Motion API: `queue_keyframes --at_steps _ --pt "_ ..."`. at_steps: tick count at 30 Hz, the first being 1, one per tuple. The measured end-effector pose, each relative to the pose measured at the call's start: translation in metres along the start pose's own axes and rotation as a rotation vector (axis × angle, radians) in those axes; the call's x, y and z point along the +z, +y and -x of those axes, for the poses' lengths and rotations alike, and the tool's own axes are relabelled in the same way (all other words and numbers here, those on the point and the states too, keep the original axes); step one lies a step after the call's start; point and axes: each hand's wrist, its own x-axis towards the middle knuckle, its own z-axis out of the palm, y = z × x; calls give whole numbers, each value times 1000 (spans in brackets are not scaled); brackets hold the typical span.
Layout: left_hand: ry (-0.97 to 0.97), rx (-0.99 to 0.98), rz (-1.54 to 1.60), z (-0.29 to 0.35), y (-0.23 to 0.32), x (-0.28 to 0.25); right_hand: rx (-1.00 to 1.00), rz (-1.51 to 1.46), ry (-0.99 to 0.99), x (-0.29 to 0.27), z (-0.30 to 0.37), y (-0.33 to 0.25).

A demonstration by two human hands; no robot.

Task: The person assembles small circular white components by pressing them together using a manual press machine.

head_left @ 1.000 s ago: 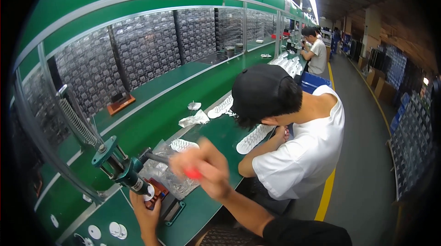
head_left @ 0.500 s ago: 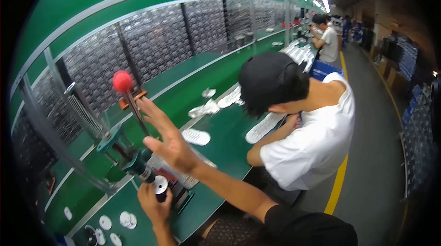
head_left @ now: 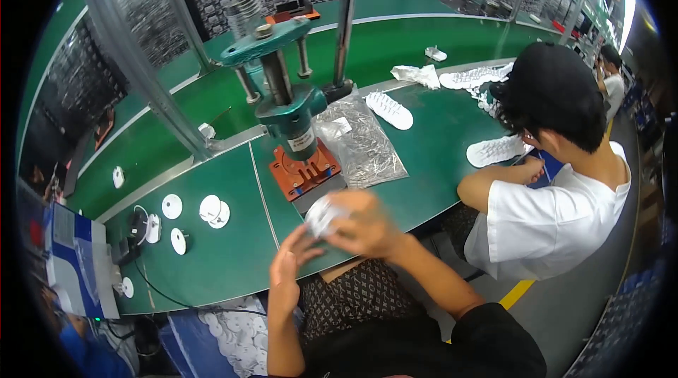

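Above the near table edge, my right hand point(head_left: 371, 224) is closed on a white round part point(head_left: 320, 216), both smeared by motion. My left hand point(head_left: 286, 276) is just below it, fingers stretched and apart; whether a fingertip touches the part, I cannot tell. Beyond my hands stands a green hand press point(head_left: 288, 113) with a long metal lever point(head_left: 346, 25). Its orange-red base fixture point(head_left: 304, 170) holds no white part that I can see. White discs lie on the table to the left, among them one disc point(head_left: 171, 206) and an overlapping pair point(head_left: 212, 210).
A clear plastic bag point(head_left: 367, 145) lies right of the press, with a white shoe-shaped piece point(head_left: 390, 110) beside it. A co-worker in a white shirt point(head_left: 558, 208) sits at the right. At left stands a white-and-blue box point(head_left: 74, 258); below the table, a bin point(head_left: 180, 350) holds white discs.
My right hand has left the lever and come down to the white part. My left hand has drawn back from the press, fingers now spread. The view has swung left and down.
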Motion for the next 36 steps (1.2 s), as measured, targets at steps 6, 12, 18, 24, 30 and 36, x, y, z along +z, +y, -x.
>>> queue_keyframes --at_steps 6,12,18,24,30,36 --pt "501 279 -1577 -27 13 -82 947 212 412 -61 27 188" --pt "556 94 -1597 -35 -3 -133 928 206 290 -57 44 206" --pt "548 131 -1438 -34 3 -131 979 310 155 -56 42 202" --pt "594 114 -1331 -37 9 -122 892 420 134 -54 41 197" --pt "638 174 -1068 -33 8 -132 794 78 338 -41 7 95" --pt "674 201 -1029 -35 10 -130 632 114 -267 -19 7 61"
